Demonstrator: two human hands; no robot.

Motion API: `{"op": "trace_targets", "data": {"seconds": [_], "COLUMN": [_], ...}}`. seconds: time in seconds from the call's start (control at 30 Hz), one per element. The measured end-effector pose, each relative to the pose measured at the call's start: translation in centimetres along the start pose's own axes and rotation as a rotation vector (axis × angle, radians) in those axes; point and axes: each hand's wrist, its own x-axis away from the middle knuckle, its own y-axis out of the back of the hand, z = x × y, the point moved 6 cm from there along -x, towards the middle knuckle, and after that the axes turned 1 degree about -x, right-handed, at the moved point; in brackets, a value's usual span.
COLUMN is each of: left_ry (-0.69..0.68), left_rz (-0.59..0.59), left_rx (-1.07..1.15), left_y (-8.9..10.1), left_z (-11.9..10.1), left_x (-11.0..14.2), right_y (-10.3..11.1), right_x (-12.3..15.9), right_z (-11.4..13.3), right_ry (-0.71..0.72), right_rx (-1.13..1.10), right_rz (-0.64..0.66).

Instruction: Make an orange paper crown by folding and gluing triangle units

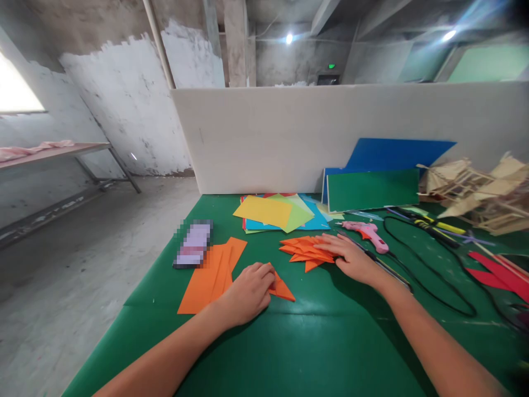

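My left hand (pixel 253 289) is closed at the middle of the green table, its curled fingers gripping a folded orange paper triangle (pixel 283 288). The hand covers part of the triangle. To the right, my right hand (pixel 347 255) rests with outstretched fingers on a pile of folded orange paper pieces (pixel 301 249), whose pointed ends fan out to the left. Beside my left forearm lie several orange paper sheets (pixel 202 281), flat and overlapping, some in narrow strips.
A phone (pixel 194 243) lies at the table's left edge. Coloured paper sheets (pixel 264 210) are stacked at the back. On the right are a pink glue gun (pixel 367 232) with a black cord, a green board (pixel 374 190), a wooden stick model (pixel 479 190) and red strips (pixel 500 275).
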Motion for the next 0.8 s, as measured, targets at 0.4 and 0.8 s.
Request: {"op": "trace_targets", "data": {"seconds": [0.4, 0.8], "left_ry": [0.074, 0.08], "left_rz": [-0.062, -0.068], "left_rx": [0.184, 0.147], "left_y": [0.0, 0.3], "left_z": [1.3, 1.1], "left_x": [0.0, 0.0], "right_y": [-0.6, -0.7], "right_x": [-1.7, -1.8], "right_z": [3.6, 2.5], "right_ry": [-0.12, -0.062], "right_rx": [-0.029, -0.041], "right_rz": [-0.101, -0.261]}}
